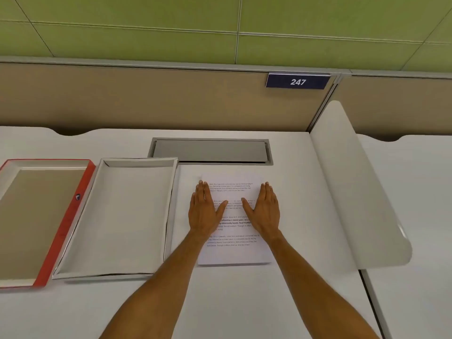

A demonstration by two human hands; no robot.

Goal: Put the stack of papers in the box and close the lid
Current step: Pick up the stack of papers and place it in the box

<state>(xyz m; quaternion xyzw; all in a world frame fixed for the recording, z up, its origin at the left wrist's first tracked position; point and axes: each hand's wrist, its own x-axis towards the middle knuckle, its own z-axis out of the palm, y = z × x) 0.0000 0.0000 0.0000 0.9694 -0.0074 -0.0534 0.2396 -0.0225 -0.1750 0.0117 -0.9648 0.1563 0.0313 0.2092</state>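
Observation:
A stack of white printed papers [233, 253] lies flat on the desk, right of centre. My left hand [204, 211] and my right hand [264, 210] both rest palm down on top of it, fingers straight and thumbs spread inward, gripping nothing. Just left of the papers stands the open white box [122, 216], shallow and with nothing inside. Its lid [71, 223], red on the outside, lies upside down at the far left beside the box.
A grey cable hatch [210, 150] is set into the white desk [244, 302] behind the papers. A curved white divider [354, 192] bounds the desk on the right. A beige partition with a blue sign reading 247 [298, 81] runs along the back.

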